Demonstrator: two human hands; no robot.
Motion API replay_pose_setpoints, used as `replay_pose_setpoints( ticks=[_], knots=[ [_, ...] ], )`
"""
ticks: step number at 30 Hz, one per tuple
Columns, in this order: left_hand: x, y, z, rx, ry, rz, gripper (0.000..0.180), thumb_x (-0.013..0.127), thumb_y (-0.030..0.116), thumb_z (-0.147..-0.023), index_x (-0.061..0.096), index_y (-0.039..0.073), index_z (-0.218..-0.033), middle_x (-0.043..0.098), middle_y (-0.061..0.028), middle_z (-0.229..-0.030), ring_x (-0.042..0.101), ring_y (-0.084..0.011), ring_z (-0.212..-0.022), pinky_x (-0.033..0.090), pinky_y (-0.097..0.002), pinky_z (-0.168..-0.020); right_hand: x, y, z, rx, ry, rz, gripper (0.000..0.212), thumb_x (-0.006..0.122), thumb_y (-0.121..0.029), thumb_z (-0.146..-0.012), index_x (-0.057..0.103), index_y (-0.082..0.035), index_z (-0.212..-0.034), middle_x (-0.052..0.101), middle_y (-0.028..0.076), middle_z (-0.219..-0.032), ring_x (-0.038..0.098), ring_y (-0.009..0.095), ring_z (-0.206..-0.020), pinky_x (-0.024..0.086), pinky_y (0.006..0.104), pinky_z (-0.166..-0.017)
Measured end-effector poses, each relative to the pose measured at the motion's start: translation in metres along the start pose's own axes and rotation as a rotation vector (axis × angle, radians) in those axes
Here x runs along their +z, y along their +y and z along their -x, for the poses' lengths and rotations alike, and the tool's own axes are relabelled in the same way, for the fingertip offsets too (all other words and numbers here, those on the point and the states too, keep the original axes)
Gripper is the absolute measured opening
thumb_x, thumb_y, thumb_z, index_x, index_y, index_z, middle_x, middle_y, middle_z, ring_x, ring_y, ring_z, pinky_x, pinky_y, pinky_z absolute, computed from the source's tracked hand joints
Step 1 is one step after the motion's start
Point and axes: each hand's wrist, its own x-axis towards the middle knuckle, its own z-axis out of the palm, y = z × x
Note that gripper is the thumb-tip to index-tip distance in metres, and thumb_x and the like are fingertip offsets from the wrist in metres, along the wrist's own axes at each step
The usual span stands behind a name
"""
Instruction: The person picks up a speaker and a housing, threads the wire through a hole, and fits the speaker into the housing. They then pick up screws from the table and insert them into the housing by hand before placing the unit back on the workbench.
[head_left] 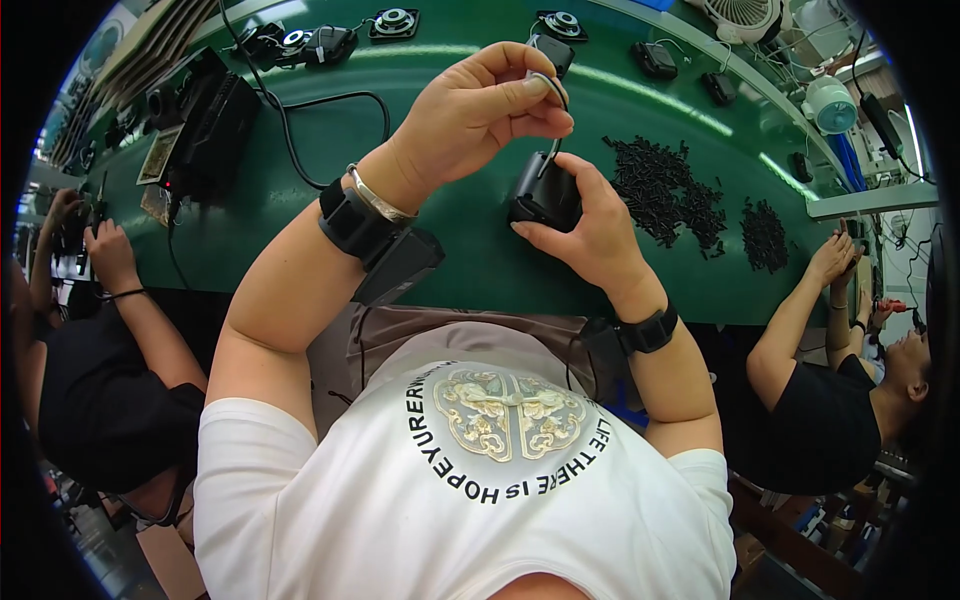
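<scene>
My left hand (478,118) is raised over the green table, thumb and fingers pinched on a thin cable (556,148). That cable bends in a short loop and runs down to the top of a small black plastic case (543,196). Around the case's right side my right hand (603,235) is wrapped, thumb at the front and fingers behind, holding it just above or on the table near its front edge. The cable's upper end is partly hidden by my left fingers. Both wrists wear black bands with a device attached.
Right of my hands lie a large heap of small black pieces (665,190) and a smaller heap (764,236). A black boxy machine (215,125) with a black cord (375,97) stands left. Round speaker-like parts (394,23) and black cases (655,60) lie behind. People sit on both sides.
</scene>
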Motion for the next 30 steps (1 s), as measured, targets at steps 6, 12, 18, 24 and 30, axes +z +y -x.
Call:
replay_pose_setpoints(
  ticks=[6, 12, 18, 24, 30],
  knots=[
    [0.003, -0.020, 0.025, -0.387, 0.441, -0.365, 0.033, 0.066, 0.008, -0.094, 0.059, 0.000, -0.126, 0.065, -0.0072, -0.109, 0.066, -0.0137, -0.085, 0.055, -0.0281, -0.078, -0.001, 0.002, 0.002, -0.064, 0.013, 0.081, 0.075, 0.089, -0.026, -0.067, 0.055, -0.002, -0.129, 0.064, 0.017, -0.114, 0.065, 0.032, -0.102, 0.053, 0.0385, -0.088],
    [0.008, -0.022, 0.025, -0.411, 0.150, -0.963, 0.023, 0.076, 0.013, -0.088, 0.069, 0.001, -0.107, 0.065, -0.0004, -0.096, 0.061, -0.0101, -0.078, 0.052, -0.0248, -0.072, 0.001, -0.001, 0.005, -0.044, 0.003, 0.094, 0.072, 0.088, -0.026, -0.068, 0.056, -0.001, -0.127, 0.064, 0.018, -0.117, 0.064, 0.034, -0.104, 0.053, 0.0395, -0.089],
    [-0.005, -0.032, 0.030, -0.272, 0.104, -0.887, 0.030, 0.080, 0.017, -0.084, 0.069, 0.002, -0.108, 0.066, -0.0016, -0.097, 0.062, -0.0119, -0.084, 0.052, -0.0270, -0.077, 0.002, -0.002, 0.009, -0.028, 0.016, 0.106, 0.072, 0.088, -0.025, -0.067, 0.056, 0.000, -0.127, 0.064, 0.018, -0.120, 0.063, 0.035, -0.107, 0.052, 0.0409, -0.092],
    [-0.014, -0.023, 0.041, -0.061, -0.162, -1.165, 0.069, 0.084, 0.021, -0.075, 0.053, 0.006, -0.135, 0.063, -0.0089, -0.112, 0.059, -0.0246, -0.106, 0.044, -0.0381, -0.099, -0.003, -0.002, 0.012, -0.041, -0.008, 0.077, 0.074, 0.087, -0.020, -0.067, 0.055, 0.001, -0.130, 0.062, 0.020, -0.123, 0.061, 0.036, -0.112, 0.050, 0.0419, -0.096],
    [-0.011, -0.032, 0.045, -0.085, -0.314, -1.489, 0.108, 0.088, 0.028, -0.061, 0.031, 0.009, -0.151, 0.059, -0.0158, -0.121, 0.052, -0.0369, -0.120, 0.032, -0.0462, -0.111, -0.011, 0.001, 0.015, -0.074, -0.078, 0.085, 0.073, 0.085, -0.015, -0.066, 0.055, 0.003, -0.131, 0.060, 0.021, -0.126, 0.058, 0.037, -0.117, 0.048, 0.0432, -0.100]
  ],
)
